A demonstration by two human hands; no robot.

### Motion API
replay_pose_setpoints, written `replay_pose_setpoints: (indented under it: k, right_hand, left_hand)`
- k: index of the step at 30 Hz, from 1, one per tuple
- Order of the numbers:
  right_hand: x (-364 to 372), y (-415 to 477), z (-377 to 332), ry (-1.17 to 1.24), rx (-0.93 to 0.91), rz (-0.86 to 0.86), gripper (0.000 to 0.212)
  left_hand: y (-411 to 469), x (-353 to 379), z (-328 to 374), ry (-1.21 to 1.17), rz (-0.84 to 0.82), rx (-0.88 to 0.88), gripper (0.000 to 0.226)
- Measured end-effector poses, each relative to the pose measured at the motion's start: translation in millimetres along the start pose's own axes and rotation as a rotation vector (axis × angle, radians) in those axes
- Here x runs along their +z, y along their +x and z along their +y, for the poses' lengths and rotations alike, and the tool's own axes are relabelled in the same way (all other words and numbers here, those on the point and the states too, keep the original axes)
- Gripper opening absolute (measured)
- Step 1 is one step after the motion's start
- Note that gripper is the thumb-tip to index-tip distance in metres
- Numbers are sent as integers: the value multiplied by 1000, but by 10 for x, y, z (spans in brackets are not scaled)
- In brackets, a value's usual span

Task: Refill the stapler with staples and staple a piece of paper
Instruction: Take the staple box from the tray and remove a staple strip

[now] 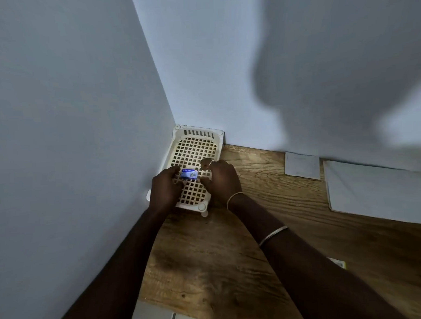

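A small blue and white staple box (pixel 189 173) is held over a cream lattice tray (pixel 196 145) that stands in the wall corner on a wooden table (pixel 209 256). My left hand (pixel 164 188) grips the box's left end. My right hand (pixel 220 178) is at the box's right end, fingers curled, thumb and forefinger pinched above it; I cannot tell what they pinch. A sheet of white paper (pixel 375 190) lies at the right by the wall. No stapler is visible.
A small white square of paper (pixel 302 165) lies against the wall between tray and sheet. A small white item with a yellow edge (pixel 339 262) peeks out beside my right forearm. Blue-grey walls close in on the left and back. A pale surface (pixel 153 318) shows below the table edge.
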State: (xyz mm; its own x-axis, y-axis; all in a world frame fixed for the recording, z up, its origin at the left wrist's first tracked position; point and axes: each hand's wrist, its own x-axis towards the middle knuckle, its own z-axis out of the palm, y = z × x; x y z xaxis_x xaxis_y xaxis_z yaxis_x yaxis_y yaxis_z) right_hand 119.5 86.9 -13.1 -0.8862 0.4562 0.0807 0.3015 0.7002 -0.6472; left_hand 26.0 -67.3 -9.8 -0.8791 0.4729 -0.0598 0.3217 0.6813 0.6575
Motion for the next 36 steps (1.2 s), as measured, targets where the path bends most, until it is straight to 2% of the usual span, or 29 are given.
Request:
replay_pose_setpoints:
  k: [10, 14, 16, 18, 21, 25, 30, 36]
  right_hand:
    - [283, 232, 101, -119, -26, 2, 50]
    - [262, 239, 125, -128, -35, 0, 41]
    - [164, 217, 126, -94, -40, -1, 39]
    - [-12, 153, 98, 0, -46, 31, 46]
    - [-362, -14, 25, 159, -91, 106, 51]
    - [-836, -372, -56, 266, -155, 152, 44]
    - [-1409, -829, -129, 294, -142, 164, 39]
    - [-1955, -1317, -194, 308, -139, 211, 44]
  left_hand:
    - [143, 83, -13, 2, -17, 7, 47]
    - [95, 78, 42, -48, 22, 16, 44]
    - [48, 42, 88, -95, 56, 47, 44]
    - [-21, -17, 146, -151, 86, 85, 45]
    - [-181, -127, 291, -301, 123, 117, 45]
    - [-474, -241, 583, -593, 83, 146, 38]
    - [-842, -242, 943, -935, -70, 171, 40]
    - [-1241, -173, 1342, -1201, -54, 236, 37]
